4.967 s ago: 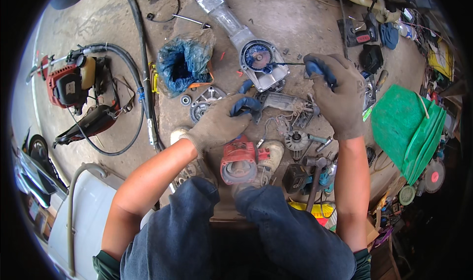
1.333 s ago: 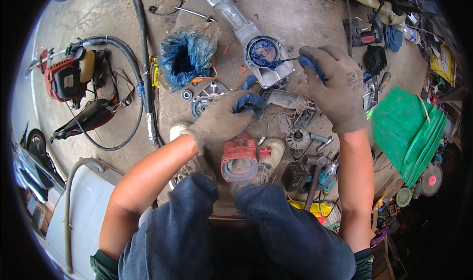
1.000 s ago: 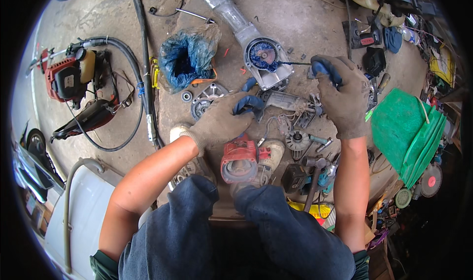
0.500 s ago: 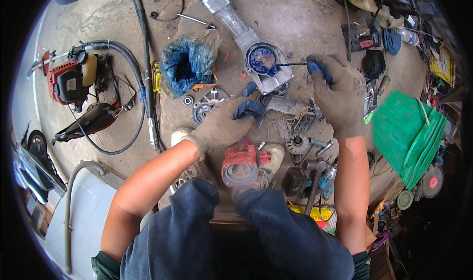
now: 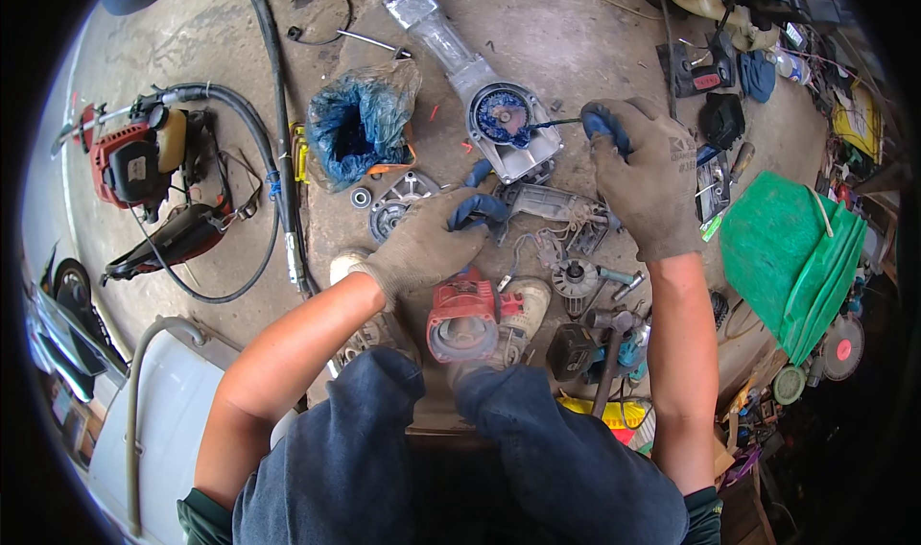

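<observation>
My right hand, in a grey glove with blue fingertips, is closed on a thin dark rod whose greasy tip lies in the round gear opening of a silver metal housing, thick with blue grease. My gloved left hand is curled just below and left of that housing, over a round metal cover; what its fingers grip is hidden. A blue bag-lined container stands left of the housing. A red casing sits between my shoes, and grey metal parts lie below the housing.
A red-and-black engine machine with long hoses lies at left. Green sheeting, tools and clutter line the right. An armature, a hammer and a black battery lie near my right knee. A metal panel is at lower left.
My right hand and the rod have shifted slightly up and left in the last half second, the rod's tip staying in the greased opening. My left hand stays in about the same place.
</observation>
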